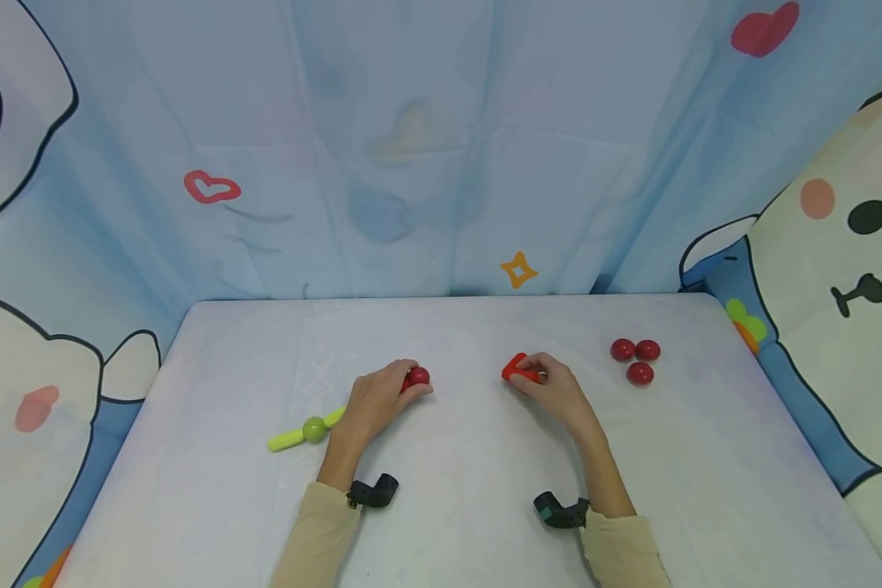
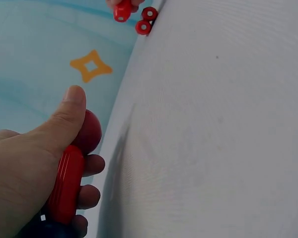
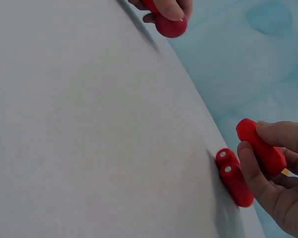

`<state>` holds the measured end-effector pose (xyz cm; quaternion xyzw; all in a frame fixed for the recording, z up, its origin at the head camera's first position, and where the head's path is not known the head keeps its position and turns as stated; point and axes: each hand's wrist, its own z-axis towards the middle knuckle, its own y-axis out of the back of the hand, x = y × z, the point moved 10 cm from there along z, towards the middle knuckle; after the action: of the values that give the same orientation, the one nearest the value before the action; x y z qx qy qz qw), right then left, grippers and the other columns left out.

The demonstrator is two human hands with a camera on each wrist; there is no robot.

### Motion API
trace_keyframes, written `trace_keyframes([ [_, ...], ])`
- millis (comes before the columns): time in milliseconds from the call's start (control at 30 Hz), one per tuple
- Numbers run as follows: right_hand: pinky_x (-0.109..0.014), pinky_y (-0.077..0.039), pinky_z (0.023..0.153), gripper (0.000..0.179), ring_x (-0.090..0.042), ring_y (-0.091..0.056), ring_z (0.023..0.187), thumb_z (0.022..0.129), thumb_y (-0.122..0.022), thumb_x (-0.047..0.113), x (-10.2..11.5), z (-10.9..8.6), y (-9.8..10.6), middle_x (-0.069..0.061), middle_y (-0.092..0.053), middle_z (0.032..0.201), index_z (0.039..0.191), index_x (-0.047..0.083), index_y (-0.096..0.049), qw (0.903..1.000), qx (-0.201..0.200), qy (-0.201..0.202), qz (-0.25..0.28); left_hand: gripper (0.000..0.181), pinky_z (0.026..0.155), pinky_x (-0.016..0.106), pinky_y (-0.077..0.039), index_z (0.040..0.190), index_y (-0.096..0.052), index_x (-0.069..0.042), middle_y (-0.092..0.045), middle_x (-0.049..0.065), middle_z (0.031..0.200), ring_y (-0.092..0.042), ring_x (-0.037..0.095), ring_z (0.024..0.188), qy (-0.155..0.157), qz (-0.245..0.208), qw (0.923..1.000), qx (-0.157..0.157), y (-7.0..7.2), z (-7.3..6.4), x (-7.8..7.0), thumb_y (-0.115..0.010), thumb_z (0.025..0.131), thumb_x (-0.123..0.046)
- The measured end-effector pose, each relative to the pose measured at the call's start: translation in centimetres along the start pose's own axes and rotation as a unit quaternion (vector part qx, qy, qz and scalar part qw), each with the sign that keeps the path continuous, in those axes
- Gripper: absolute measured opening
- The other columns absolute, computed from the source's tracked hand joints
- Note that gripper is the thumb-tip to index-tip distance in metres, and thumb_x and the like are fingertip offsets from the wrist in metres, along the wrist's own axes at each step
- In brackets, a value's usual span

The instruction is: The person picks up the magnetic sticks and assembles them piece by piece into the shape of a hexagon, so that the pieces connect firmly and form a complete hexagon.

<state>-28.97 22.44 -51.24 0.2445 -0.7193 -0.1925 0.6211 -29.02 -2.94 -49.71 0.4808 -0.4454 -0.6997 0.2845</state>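
Note:
My left hand (image 1: 378, 400) grips a shiny red ball (image 2: 91, 131) together with a ridged red rod (image 2: 67, 183). The ball sits at the rod's end, by the thumb, and the fingers wrap round the rod. Between the thumb and fingers of my right hand (image 1: 559, 396) is another short red rod (image 3: 262, 147), held at a slant. Two more red rods (image 3: 237, 186) with pale spots on their ends lie side by side on the table close to that hand. In the head view the right fingers partly hide these red pieces.
Three red balls (image 1: 639, 374) lie grouped right of my right hand. Left of my left wrist lies a lime-green piece (image 1: 287, 441), two rods with a green ball (image 1: 314, 429) between them. The white-covered table (image 1: 456, 506) ends at a blue patterned curtain (image 1: 426, 229).

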Motion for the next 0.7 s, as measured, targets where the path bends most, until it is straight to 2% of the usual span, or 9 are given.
trace_keyframes([
  [167,-0.036,-0.054,0.093,0.03,-0.028,-0.058,0.106,0.094,-0.063,0.016,1.6,-0.1,-2.2,-0.019,-0.059,0.12,0.12,0.002,-0.059,0.9982,0.019,0.042,0.038,0.051,0.075,0.034,-0.055,0.122,-0.06,-0.014,-0.07,0.002,0.108,-0.063,0.017,0.085,0.007,-0.006,1.0,-0.001,0.0,0.1,0.1,-0.059,0.09,-0.053],
  [233,-0.036,-0.054,0.092,0.03,-0.028,-0.061,0.105,0.093,-0.063,0.015,2.0,-0.3,-2.9,-0.019,-0.06,0.121,0.12,0.002,-0.06,0.9975,0.025,0.047,0.047,0.053,0.075,0.035,-0.054,0.123,-0.06,-0.014,-0.069,0.002,0.109,-0.063,0.017,0.086,0.015,-0.013,0.9998,0.003,0.0,0.0,0.2,-0.06,0.09,-0.055],
  [467,-0.037,-0.054,0.093,0.03,-0.026,-0.064,0.105,0.094,-0.062,0.016,2.5,-0.5,-4.4,-0.016,-0.062,0.123,0.123,0.007,-0.061,0.9965,0.03,0.038,0.069,0.055,0.079,0.037,-0.053,0.124,-0.059,-0.013,-0.068,0.003,0.111,-0.062,0.018,0.089,0.025,-0.022,0.9993,0.02,-0.3,0.0,0.2,-0.06,0.089,-0.055],
  [700,-0.034,-0.055,0.09,0.031,-0.019,-0.066,0.094,0.094,-0.062,0.021,2.3,-0.5,-5.0,-0.013,-0.065,0.12,0.123,0.012,-0.063,0.9972,0.027,0.02,0.066,0.046,0.074,0.033,-0.051,0.129,-0.058,-0.018,-0.066,0.0,0.11,-0.059,0.015,0.086,-0.004,-0.012,0.9998,0.013,-0.3,0.1,-0.3,-0.059,0.093,-0.048],
])
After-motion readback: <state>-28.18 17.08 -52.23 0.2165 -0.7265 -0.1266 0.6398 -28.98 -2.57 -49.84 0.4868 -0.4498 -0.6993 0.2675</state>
